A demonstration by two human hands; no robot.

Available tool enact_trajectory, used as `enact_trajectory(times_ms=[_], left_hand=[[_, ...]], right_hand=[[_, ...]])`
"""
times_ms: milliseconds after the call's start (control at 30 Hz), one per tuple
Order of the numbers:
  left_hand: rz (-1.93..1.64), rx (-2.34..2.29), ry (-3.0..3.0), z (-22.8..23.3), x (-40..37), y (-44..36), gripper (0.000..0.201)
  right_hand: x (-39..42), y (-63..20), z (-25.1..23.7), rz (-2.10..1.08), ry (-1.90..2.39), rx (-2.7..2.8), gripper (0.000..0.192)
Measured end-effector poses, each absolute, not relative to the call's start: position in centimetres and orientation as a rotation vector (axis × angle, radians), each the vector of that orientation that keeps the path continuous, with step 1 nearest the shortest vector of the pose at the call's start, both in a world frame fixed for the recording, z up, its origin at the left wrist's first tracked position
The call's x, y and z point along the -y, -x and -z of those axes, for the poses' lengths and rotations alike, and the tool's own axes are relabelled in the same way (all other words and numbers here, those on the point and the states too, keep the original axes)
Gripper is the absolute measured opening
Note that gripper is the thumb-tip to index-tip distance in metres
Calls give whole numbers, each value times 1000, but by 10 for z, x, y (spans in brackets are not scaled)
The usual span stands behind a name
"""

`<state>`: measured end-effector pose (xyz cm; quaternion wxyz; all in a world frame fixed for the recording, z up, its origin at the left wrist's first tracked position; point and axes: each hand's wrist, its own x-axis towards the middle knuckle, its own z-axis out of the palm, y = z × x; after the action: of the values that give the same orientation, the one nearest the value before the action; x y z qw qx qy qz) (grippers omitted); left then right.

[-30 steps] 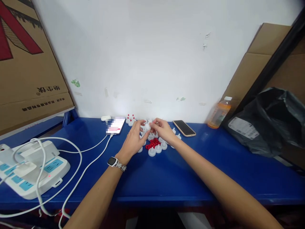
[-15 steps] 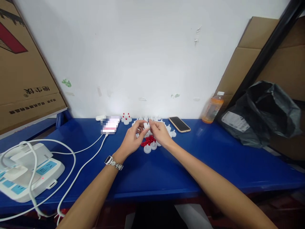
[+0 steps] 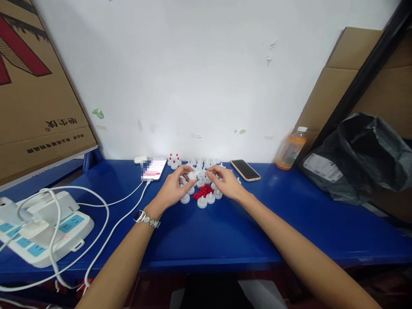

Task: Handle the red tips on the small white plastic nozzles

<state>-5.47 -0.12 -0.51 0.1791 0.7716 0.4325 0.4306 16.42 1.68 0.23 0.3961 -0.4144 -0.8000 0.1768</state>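
Hands (image 3: 172,191) drawing apart at mid-frame, no longer meeting over one piece as half a second ago. Left hand now pinching a small white cap (image 3: 192,175) between thumb and fingertips, just above the heap, at the centre of the frame. Right hand (image 3: 227,183) hovering just right of it, fingers curled loosely, thumb and forefinger close together; possibly nipping a tiny red piece, though too small to tell. Separating like this suggesting one piece finished and the next being started.

Lying directly below both hands, slightly lower in the frame: a cluster of red plugs (image 3: 202,192) on the blue table (image 3: 289,223), ringed by loose white caps (image 3: 206,199). Standing further up, toward the wall: a few caps already fitted with red tips (image 3: 174,159).

Left forearm reaching in from the lower left, wristwatch (image 3: 141,216) facing up, wrist bent slightly down. Right forearm stretching in from the lower right, palm turned down.

Resting beside the work: a lit phone (image 3: 153,169) on a white cable to the left, a dark phone (image 3: 245,170) to the right, an orange bottle (image 3: 291,148) further right.
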Motion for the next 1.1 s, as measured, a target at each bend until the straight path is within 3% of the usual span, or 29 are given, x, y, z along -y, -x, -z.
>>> enact_trajectory(times_ms=[233, 500, 733, 1100], left_hand=[[-1146, -1236, -2200, 6, 3, 53, 35], [-1048, -1599, -2336, 20, -10, 71, 38], [-799, -1646, -2242, 19, -4, 68, 46], [-895, -1737, -2198, 15, -4, 63, 33]], right_hand=[[-16, -144, -4, -861, 806, 1805, 23], [-88, -115, -19, -544, 955, 1820, 7], [-161, -73, -16, -167, 1415, 2161, 20], [-189, -62, -13, -29, 1553, 2362, 16]])
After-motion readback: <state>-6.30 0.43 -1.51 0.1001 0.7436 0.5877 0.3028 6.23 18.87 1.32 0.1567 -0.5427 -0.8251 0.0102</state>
